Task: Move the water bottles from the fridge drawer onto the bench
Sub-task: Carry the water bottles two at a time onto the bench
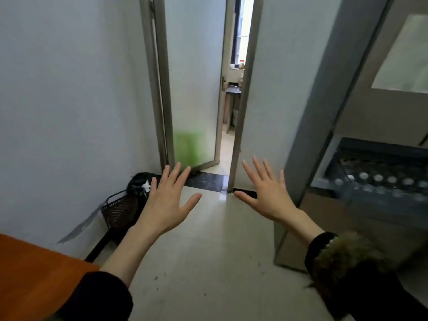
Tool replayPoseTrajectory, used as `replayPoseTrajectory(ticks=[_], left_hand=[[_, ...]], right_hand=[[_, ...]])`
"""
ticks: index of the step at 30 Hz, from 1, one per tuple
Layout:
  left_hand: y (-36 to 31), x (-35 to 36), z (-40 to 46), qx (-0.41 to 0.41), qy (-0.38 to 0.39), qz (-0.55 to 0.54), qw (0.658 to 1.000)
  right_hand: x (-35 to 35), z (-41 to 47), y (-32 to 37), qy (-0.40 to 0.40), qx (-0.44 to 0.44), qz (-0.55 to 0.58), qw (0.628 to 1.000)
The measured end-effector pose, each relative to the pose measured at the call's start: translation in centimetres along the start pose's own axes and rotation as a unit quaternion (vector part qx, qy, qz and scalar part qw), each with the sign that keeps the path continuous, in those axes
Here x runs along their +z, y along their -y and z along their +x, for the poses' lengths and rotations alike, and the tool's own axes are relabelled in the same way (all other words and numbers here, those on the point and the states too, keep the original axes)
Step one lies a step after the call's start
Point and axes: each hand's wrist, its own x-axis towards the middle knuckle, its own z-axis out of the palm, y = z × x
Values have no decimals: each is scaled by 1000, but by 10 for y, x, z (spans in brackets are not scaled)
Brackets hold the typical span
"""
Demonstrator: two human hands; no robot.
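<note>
Both our hands, left hand (165, 205) and right hand (268, 195), are spread wide, each grip empty; the water bottles (379, 181) sit in the pulled-out fridge drawer (328, 181) at right. None on the tabletop (34, 274) yet, it seems.

Open fridge drawer (342, 181) holds bottles (379, 181); orange bench (34, 269).

We note a glossy tiled floor (208, 251), smooth orange wood-look counter (34, 274), brushed metal door frame (159, 89), and woven dark basket (120, 212).
</note>
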Motion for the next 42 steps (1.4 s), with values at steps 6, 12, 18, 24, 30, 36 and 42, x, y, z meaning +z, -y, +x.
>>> replayPoseTrajectory(ticks=[6, 12, 18, 24, 30, 36, 42], left_hand=[[-115, 59, 55, 90, 24, -24, 995], [-257, 131, 119, 169, 25, -40, 984], [-362, 186, 163, 218, 40, -35, 975], [-422, 225, 214, 235, 67, -46, 969], [-454, 286, 262, 225, 119, -68, 965], [-469, 345, 319, 195, 153, -95, 964], [-482, 399, 361, 172, 203, -125, 956]], right_hand=[[-23, -44, -131, -29, 87, -40, 995], [-66, -84, -270, -32, 153, -96, 983], [-84, -102, -377, -27, 213, -116, 970], [-80, -88, -448, -41, 238, -93, 966], [-55, -59, -511, -19, 258, -58, 964], [-22, -13, -576, 31, 254, -45, 966], [11, 24, -625, 55, 251, 37, 966]])
